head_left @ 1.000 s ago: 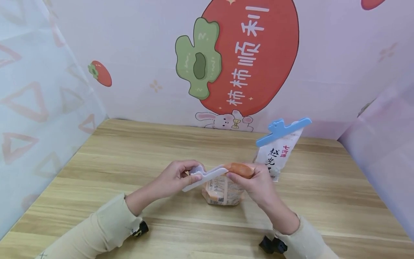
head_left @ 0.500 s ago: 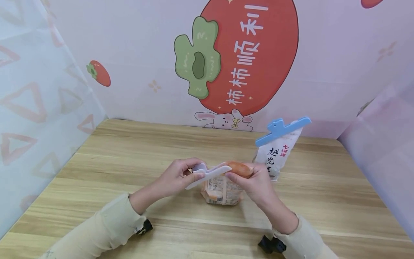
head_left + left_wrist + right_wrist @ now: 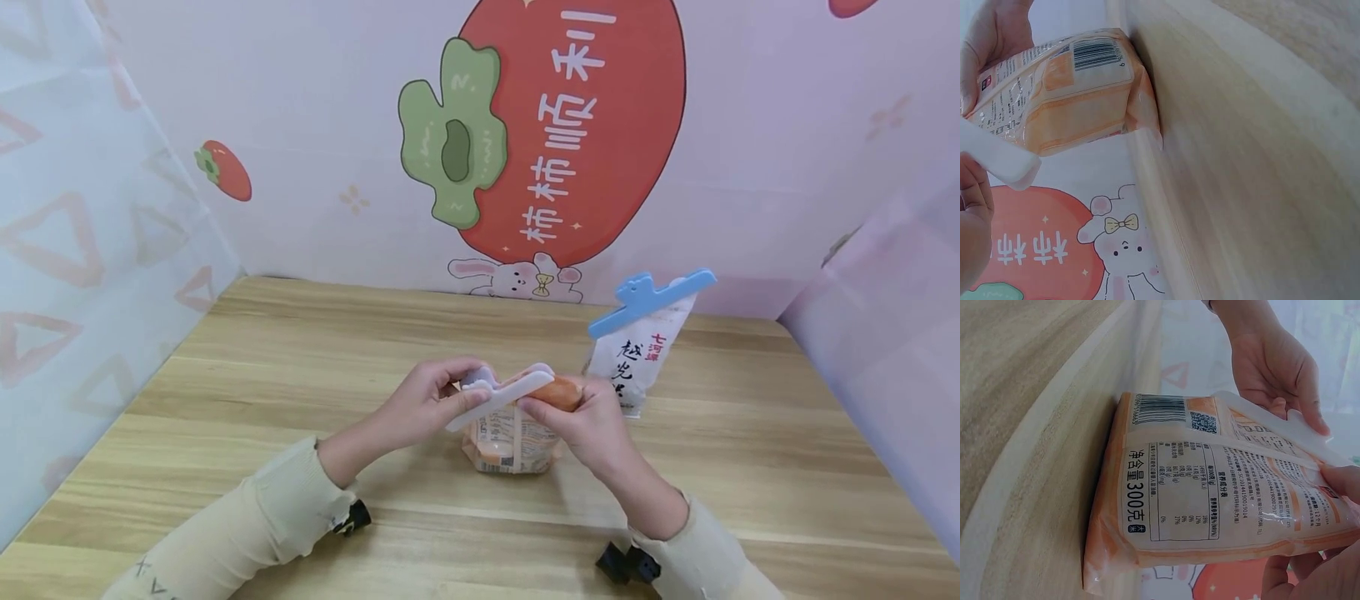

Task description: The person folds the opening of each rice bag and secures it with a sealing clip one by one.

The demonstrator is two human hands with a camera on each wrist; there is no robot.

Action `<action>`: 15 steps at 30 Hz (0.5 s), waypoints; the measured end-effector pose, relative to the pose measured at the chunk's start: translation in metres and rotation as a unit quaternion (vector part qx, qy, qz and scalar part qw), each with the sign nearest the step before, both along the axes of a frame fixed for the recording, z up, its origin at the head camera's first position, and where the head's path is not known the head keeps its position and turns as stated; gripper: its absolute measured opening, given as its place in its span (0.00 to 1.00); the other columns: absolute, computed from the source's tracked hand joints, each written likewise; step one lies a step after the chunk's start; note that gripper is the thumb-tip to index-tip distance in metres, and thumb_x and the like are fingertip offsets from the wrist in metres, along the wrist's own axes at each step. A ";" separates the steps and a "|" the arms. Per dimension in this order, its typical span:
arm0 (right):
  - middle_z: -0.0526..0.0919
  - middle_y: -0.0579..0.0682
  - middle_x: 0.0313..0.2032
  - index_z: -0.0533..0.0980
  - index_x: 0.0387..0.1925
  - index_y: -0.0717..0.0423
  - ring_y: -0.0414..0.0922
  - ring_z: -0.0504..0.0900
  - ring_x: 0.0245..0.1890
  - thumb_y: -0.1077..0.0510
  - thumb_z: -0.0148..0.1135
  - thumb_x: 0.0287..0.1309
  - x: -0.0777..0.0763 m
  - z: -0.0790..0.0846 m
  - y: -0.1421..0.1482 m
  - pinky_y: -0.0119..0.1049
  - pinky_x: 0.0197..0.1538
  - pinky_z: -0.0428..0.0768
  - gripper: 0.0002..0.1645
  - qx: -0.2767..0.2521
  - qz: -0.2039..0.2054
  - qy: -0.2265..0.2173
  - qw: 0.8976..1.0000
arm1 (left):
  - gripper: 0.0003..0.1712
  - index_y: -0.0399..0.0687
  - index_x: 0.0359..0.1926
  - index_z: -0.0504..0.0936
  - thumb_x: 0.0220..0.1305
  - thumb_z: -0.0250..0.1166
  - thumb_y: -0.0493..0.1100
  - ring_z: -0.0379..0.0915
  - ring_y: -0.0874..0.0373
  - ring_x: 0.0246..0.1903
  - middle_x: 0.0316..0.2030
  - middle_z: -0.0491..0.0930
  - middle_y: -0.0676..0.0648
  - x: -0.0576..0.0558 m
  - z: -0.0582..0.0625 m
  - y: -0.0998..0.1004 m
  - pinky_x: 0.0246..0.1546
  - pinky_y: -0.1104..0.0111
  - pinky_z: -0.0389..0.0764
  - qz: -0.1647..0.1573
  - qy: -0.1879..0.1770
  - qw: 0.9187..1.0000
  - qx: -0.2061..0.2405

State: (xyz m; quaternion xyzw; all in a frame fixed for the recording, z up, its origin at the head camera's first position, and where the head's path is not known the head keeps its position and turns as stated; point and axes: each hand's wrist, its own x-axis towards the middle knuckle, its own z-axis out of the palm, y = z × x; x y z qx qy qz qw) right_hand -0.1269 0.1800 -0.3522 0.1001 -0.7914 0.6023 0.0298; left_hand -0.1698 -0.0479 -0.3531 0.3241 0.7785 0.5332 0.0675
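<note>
An orange-and-white bag of rice (image 3: 501,450) stands on the wooden table, its printed back facing me. My left hand (image 3: 429,404) pinches a white bag clip (image 3: 517,390) between thumb and fingers. The clip's long bars lie slanted along the bag's folded top, their far end close to my right fingers. With thumb and fingers, my right hand (image 3: 600,425) grips the orange top at its right side. In the right wrist view the bag (image 3: 1179,475) shows a barcode, and the clip (image 3: 1254,414) runs along its upper part. The left wrist view shows one clip end (image 3: 1013,165) beside the bag.
Behind my right hand stands a white bag (image 3: 637,358) with a blue clip (image 3: 651,302) across its top. The wooden table (image 3: 300,350) ends at a printed backdrop (image 3: 315,108), with fabric walls on both sides.
My left hand has moved right and slightly up with the white clip, which now reaches further along the bag's top toward my right hand. The right hand keeps its grip.
</note>
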 end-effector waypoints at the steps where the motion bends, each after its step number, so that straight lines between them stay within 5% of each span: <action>1: 0.88 0.59 0.45 0.84 0.47 0.62 0.38 0.87 0.43 0.63 0.71 0.57 0.000 0.000 0.000 0.37 0.49 0.85 0.16 0.000 0.000 0.000 1.000 | 0.13 0.37 0.51 0.81 0.68 0.64 0.39 0.73 0.61 0.30 0.39 0.83 0.42 0.000 0.000 0.000 0.28 0.73 0.78 0.000 0.001 1.000 0.001; 15: 0.88 0.60 0.45 0.83 0.47 0.63 0.38 0.87 0.43 0.64 0.70 0.57 -0.001 -0.004 0.000 0.35 0.47 0.85 0.15 -0.018 0.005 0.012 1.000 | 0.09 0.38 0.48 0.80 0.69 0.61 0.36 0.73 0.61 0.34 0.39 0.82 0.41 0.005 -0.005 0.014 0.31 0.72 0.78 0.021 0.055 0.997 0.055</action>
